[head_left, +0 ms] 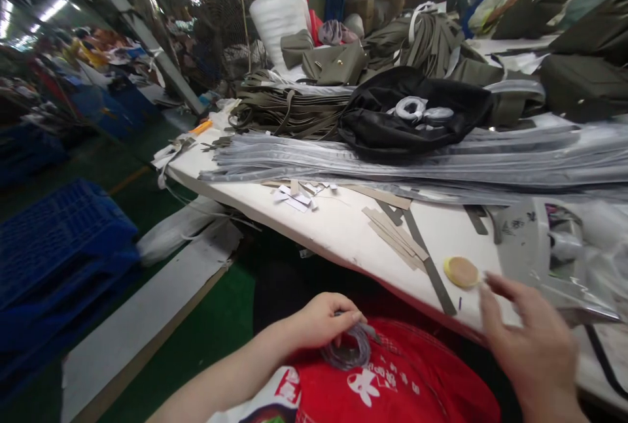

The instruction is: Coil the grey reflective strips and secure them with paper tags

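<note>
My left hand (331,321) is closed on a coil of grey strip (349,349), held low over the red apron (407,371). Over the table's near edge at the right is my right hand (524,331), slightly blurred, its thumb and forefinger close together near a round yellow-rimmed disc (461,272). Whatever lies between those fingertips is too small to make out. Left of the disc, a dark strip (426,259) and several beige strips (395,236) lie on the white table (338,227).
Long grey plastic strips (294,158) cross the table. Behind them sit a black cloth bundle (383,116) with white rolls and olive bags (336,63). A grey machine (524,246) stands at the right. Blue pallets (63,240) are on the floor at the left.
</note>
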The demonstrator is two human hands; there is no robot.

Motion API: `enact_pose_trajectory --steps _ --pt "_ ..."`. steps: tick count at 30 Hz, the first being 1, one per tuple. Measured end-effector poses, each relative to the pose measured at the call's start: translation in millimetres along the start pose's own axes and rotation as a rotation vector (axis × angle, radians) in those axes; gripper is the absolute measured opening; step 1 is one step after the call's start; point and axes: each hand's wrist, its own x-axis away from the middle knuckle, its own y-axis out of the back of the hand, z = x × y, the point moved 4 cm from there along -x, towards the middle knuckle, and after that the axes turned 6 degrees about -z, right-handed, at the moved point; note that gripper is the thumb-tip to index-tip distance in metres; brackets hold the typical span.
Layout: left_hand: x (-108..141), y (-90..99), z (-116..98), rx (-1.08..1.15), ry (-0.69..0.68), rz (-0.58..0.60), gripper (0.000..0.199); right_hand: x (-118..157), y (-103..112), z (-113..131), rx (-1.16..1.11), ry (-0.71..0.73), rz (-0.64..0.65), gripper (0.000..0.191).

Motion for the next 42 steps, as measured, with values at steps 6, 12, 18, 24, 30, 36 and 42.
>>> enact_pose_trajectory --steps 6,12,18,24,30,36,42 --pt "5 2.9 0 0.011 0.04 -0.031 0.054 -43 -93 54 0.12 0.171 0.162 0.02" --pt "8 6.2 5 0.041 0.039 -0.063 0.056 -58 -138 59 0.326 0.281 0.341 0.018" --pt "7 7.7 7 0.053 0.019 -0.028 0.052 -53 -119 65 0.321 0.317 0.335 0.019" --pt "6 7.4 6 0.04 -0.007 -0.011 0.05 -19 -110 98 0.237 0.449 0.353 0.025" --pt "9 9.2 6 0.054 0.004 -0.011 0.053 -5 -123 97 0.118 0.415 0.384 0.018" --pt "10 10.6 8 0.05 -0.003 0.006 0.052 -5 -124 94 0.066 0.454 0.375 0.022" --pt "9 11.1 11 0.058 -0.019 0.003 0.053 -5 -127 82 -0.113 0.323 0.31 0.024"
